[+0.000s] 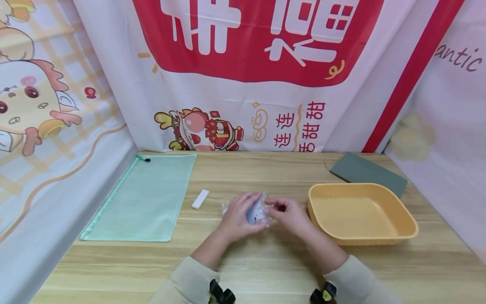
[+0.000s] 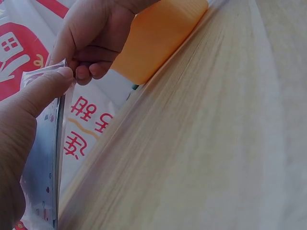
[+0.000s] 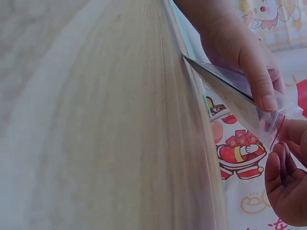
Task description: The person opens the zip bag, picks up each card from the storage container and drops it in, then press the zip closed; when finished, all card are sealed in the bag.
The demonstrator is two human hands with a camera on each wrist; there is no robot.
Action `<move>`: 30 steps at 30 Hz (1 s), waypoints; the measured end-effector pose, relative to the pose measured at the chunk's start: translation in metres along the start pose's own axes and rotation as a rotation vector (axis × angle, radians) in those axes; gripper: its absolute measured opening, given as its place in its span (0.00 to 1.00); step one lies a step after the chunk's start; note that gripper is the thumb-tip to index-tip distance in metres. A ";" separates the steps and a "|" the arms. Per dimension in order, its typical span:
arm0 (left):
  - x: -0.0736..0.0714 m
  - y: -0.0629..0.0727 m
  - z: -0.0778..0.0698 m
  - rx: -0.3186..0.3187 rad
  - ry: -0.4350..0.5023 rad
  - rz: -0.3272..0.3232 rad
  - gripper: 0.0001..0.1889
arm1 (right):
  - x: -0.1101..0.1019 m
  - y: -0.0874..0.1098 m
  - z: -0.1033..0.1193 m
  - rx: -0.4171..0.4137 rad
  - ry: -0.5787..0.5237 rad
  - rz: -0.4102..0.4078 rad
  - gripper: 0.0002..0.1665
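Note:
In the head view, a small clear zip-lock bag (image 1: pixel 260 211) is held above the middle of the table, with something flat and bluish-grey inside; its kind I cannot tell. My left hand (image 1: pixel 239 216) grips the bag by its side, and its thumb presses near the opening edge in the left wrist view. The right hand (image 1: pixel 289 214) pinches the bag's top edge at its right end. A red seal strip (image 3: pixel 277 132) runs along that edge, close to the fingertips, in the right wrist view. The contents (image 2: pixel 42 165) look thin and stacked, partly covered by the left hand.
A small white block (image 1: pixel 200 199) lies left of the hands. Beyond it, a pale green zip pouch (image 1: pixel 142 198) lies flat. At the right stands a yellow-orange tub (image 1: pixel 362 234), with a dark grey-green flat item (image 1: pixel 368 171) behind it. Printed cloth (image 1: pixel 228 93) hangs behind the table.

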State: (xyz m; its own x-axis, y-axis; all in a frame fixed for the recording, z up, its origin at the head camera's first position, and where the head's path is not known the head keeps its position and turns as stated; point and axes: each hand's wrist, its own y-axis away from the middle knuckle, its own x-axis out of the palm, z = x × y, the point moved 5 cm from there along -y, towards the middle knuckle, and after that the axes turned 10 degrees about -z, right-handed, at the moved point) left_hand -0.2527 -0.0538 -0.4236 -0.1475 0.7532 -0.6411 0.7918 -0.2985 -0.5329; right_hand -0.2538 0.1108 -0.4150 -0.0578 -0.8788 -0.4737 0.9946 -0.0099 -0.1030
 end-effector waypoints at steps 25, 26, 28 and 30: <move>-0.013 -0.002 -0.001 -0.117 0.083 -0.288 0.53 | -0.001 0.016 0.019 0.082 -0.245 -0.034 0.29; -0.013 -0.002 -0.001 -0.139 0.114 -0.290 0.53 | -0.004 0.015 0.020 0.078 -0.244 -0.036 0.28; -0.014 -0.003 0.001 -0.188 0.208 -0.304 0.49 | -0.010 0.013 0.022 0.064 -0.236 -0.038 0.27; -0.016 -0.005 0.002 -0.246 0.318 -0.333 0.41 | -0.015 0.010 0.022 0.050 -0.210 -0.030 0.25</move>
State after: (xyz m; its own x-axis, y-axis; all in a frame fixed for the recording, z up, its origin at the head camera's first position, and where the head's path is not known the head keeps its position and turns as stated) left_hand -0.2555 -0.0652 -0.4118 -0.2584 0.9359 -0.2394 0.8540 0.1055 -0.5095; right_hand -0.2409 0.1135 -0.3895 -0.0739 -0.9577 -0.2783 0.9960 -0.0570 -0.0683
